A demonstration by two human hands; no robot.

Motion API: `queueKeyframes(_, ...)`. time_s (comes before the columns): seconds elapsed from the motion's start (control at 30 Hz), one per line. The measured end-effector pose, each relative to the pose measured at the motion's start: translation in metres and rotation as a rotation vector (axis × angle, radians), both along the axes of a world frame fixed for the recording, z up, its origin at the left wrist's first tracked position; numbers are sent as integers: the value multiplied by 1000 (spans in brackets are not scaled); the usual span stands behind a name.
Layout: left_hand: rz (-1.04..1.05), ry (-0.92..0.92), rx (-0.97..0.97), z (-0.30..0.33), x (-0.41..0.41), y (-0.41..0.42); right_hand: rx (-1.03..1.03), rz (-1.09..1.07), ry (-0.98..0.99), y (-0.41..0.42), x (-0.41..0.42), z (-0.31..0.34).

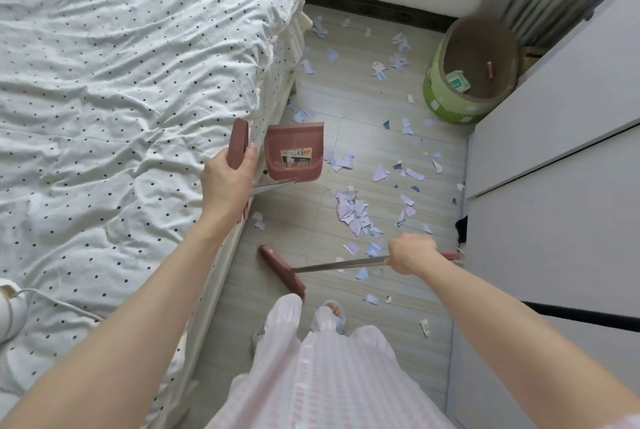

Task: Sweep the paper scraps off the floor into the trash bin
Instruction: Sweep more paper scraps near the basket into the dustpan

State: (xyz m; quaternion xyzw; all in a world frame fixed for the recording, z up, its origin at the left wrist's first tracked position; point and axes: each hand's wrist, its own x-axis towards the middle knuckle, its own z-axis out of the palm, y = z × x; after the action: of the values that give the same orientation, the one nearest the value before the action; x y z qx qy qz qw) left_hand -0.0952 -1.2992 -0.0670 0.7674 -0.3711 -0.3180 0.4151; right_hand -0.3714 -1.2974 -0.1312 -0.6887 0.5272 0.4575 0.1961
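While scraps [355, 212] outside, bin [446, 97] near-empty.

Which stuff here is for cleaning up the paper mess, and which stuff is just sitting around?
For the job:
- dusty-red plastic dustpan, its handle held by the left hand
- dusty-red broom, its metal pole gripped by the right hand
- pale purple torn paper scraps on the floor
- round green trash bin

Just there:
- white dotted bed sheet
- grey cabinet

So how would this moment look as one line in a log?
left hand: grips dustpan handle | right hand: grips broom | paper scraps: on floor | trash bin: upright
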Motion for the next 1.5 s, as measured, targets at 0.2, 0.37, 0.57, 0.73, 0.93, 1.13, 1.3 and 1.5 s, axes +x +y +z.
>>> queueKeyframes(0.2,34,-6,11,-4,-2,-2,-55,27,95,-23,-27,5)
queueKeyframes(0.37,92,100,-26,4,-4,-13,-38,35,15,-43,-40,23)
queueKeyframes(0.57,67,195,-97,15,6,-37,56,-3,-88,-47,2,13)
queueKeyframes(0.73,53,237,-116,16,22,-64,120,-71,-171,-47,56,-14)
queueKeyframes(0.93,24,256,-90,6,37,-93,41,-168,-109,-66,88,-40)
queueKeyframes(1.13,7,266,-71,2,47,-120,-27,-260,-22,-107,73,-35)
queueKeyframes(1.3,32,283,-33,3,44,-146,17,-265,-90,-146,55,-6)
queueKeyframes(1.5,53,280,-33,8,40,-180,72,-284,-198,-188,69,-2)
